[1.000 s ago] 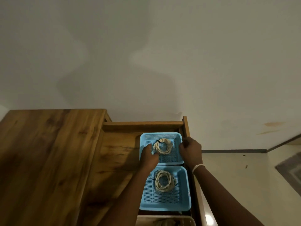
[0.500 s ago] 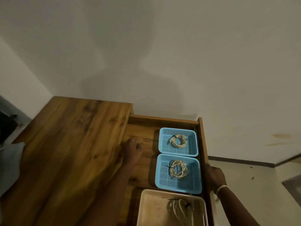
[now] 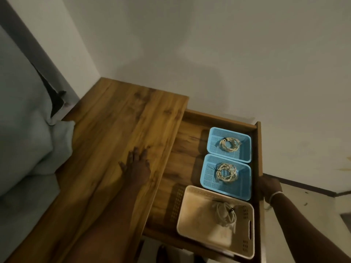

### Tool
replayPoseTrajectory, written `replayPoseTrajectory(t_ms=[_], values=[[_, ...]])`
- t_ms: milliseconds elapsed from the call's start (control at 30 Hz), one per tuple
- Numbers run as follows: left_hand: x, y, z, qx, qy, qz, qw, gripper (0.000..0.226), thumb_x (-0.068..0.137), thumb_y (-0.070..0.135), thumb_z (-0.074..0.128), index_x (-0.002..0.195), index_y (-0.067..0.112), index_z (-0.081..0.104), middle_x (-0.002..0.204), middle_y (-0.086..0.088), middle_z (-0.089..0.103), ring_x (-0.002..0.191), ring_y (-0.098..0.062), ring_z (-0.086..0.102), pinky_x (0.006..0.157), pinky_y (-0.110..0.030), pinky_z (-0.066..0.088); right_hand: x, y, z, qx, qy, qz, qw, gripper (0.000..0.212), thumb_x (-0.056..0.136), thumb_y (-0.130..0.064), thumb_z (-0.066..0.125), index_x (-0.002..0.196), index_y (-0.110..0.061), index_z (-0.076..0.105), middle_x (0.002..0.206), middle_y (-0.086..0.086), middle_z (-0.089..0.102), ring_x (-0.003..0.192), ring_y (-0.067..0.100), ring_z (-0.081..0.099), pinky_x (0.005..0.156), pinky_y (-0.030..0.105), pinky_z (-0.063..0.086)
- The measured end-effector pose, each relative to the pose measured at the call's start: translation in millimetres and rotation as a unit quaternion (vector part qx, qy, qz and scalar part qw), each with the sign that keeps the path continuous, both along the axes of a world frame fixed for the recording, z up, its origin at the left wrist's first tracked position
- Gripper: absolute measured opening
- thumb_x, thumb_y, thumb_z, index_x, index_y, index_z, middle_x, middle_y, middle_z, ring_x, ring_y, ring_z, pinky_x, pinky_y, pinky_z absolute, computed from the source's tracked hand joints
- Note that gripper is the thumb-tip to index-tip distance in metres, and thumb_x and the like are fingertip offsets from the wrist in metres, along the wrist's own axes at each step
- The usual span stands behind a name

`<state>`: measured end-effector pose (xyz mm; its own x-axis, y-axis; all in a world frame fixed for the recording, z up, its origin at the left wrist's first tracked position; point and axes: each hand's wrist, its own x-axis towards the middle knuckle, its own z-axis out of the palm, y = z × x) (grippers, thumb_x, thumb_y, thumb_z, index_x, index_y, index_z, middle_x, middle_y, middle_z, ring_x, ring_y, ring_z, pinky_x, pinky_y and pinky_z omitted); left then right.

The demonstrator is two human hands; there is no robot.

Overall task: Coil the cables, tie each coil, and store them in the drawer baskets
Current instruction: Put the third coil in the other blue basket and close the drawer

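Drawer (image 3: 257, 149) front in right hand (image 3: 269, 188) grip

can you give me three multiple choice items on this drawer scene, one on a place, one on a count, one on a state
1. Where does the left hand lie?
A. flat on the wooden tabletop
B. inside a blue basket
C. on the wall

2. How many blue baskets sit in the drawer?
A. one
B. two
C. four

3. What state is the cable coil in the beige basket in?
A. hanging over the rim
B. stretched out straight
C. coiled with a dark tie round it

Answers:
1 A, the fingers are spread on the wood beside the open drawer, while the right hand is at the drawer front.
2 B, the far blue basket and the near blue basket sit in a row, each with one coil.
3 C, the beige-basket coil lies looped inside with a dark tie.
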<state>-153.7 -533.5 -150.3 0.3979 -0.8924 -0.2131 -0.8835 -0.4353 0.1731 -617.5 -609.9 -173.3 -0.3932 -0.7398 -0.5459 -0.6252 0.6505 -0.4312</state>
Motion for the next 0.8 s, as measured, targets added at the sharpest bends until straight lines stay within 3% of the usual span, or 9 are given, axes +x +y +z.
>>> replayPoseTrajectory(t_ms=[67,167,233,300,433,533,633,667,800], values=[[-0.2,0.9,-1.0,-0.001,0.006,-0.002,1.0,0.051,0.101,0.038,0.031,0.15,0.037,0.017,0.162,-0.002,0.008,0.148,-0.026,0.004,0.107,-0.071,0.013,22.1,7.7,19.3,-0.018,-0.058,-0.053,0.997,0.032,0.094,-0.01,0.054,0.066,-0.025,0.05,0.078,0.005,0.058,0.075,0.024,0.057,0.095,0.051,0.054],[-0.1,1.8,-3.6,-0.005,0.003,0.003,1.0,0.051,0.1,0.038,0.032,0.15,0.038,0.019,0.162,-0.001,0.009,0.149,-0.026,0.004,0.107,-0.072,0.013,40.3,3.6,21.7,-0.017,-0.117,-0.062,0.991,0.016,0.095,-0.007,0.053,0.087,-0.013,0.065,0.092,0.01,0.058,0.065,0.017,0.053,0.073,0.043,0.054],[0.9,0.6,-3.5,-0.003,0.012,0.006,1.0,0.051,0.1,0.038,0.031,0.15,0.038,0.019,0.162,-0.001,0.007,0.149,-0.026,0.002,0.107,-0.072,0.011,52.9,1.1,15.4,-0.019,-0.1,-0.013,0.995,0.021,0.093,-0.01,0.056,0.11,-0.003,0.067,0.098,0.008,0.063,0.073,0.02,0.06,0.07,0.037,0.053],[0.8,-0.2,-2.8,-0.003,0.015,0.006,1.0,0.05,0.101,0.037,0.03,0.15,0.038,0.019,0.162,-0.001,0.005,0.149,-0.026,0.001,0.108,-0.072,0.01,63.5,2.0,8.6,-0.011,-0.036,0.087,0.996,0.02,0.088,-0.012,0.062,0.106,-0.012,0.07,0.1,0.001,0.071,0.085,0.019,0.068,0.08,0.035,0.057],[0.1,-0.4,-0.1,-0.01,0.026,0.009,1.0,0.052,0.101,0.037,0.032,0.15,0.038,0.018,0.163,-0.001,0.005,0.149,-0.027,0.0,0.109,-0.072,0.007,93.1,-0.7,7.8,-0.035,-0.124,0.066,0.989,0.008,0.087,-0.011,0.064,0.092,-0.017,0.067,0.095,0.001,0.071,0.091,0.019,0.069,0.086,0.036,0.059],[0.7,-2.2,3.6,-0.007,0.038,0.012,0.999,0.052,0.1,0.036,0.034,0.15,0.039,0.02,0.162,0.0,0.005,0.149,-0.026,0.001,0.109,-0.071,0.008,111.7,-5.6,0.3,-0.014,-0.159,0.119,0.98,0.023,0.081,-0.013,0.073,0.101,-0.023,0.07,0.097,-0.004,0.072,0.09,0.015,0.07,0.085,0.03,0.057],[1.7,-3.0,6.6,-0.002,0.038,0.013,0.999,0.051,0.099,0.036,0.036,0.149,0.039,0.023,0.162,0.001,0.007,0.149,-0.026,0.002,0.108,-0.071,0.011,131.8,-7.9,-4.5,-0.071,-0.274,0.024,0.959,0.016,0.088,-0.01,0.066,0.103,-0.014,0.069,0.103,0.009,0.072,0.098,0.03,0.072,0.087,0.043,0.06],[1.5,-3.7,7.1,0.001,0.037,0.013,0.999,0.051,0.099,0.037,0.036,0.149,0.039,0.023,0.162,0.001,0.006,0.149,-0.027,0.002,0.108,-0.071,0.011,140.5,-6.6,-3.2,-0.052,-0.298,-0.021,0.953,0.012,0.091,-0.007,0.062,0.102,-0.008,0.068,0.105,0.016,0.071,0.098,0.035,0.071,0.087,0.048,0.06],[0.9,-6.4,11.2,0.012,0.037,0.012,0.999,0.05,0.101,0.036,0.036,0.149,0.038,0.024,0.163,0.001,0.003,0.149,-0.027,0.0,0.109,-0.071,0.011,169.0,-3.4,6.8,-0.03,-0.351,0.032,0.935,0.016,0.094,-0.003,0.06,0.101,-0.005,0.074,0.106,0.023,0.072,0.098,0.04,0.07,0.088,0.057,0.057]])
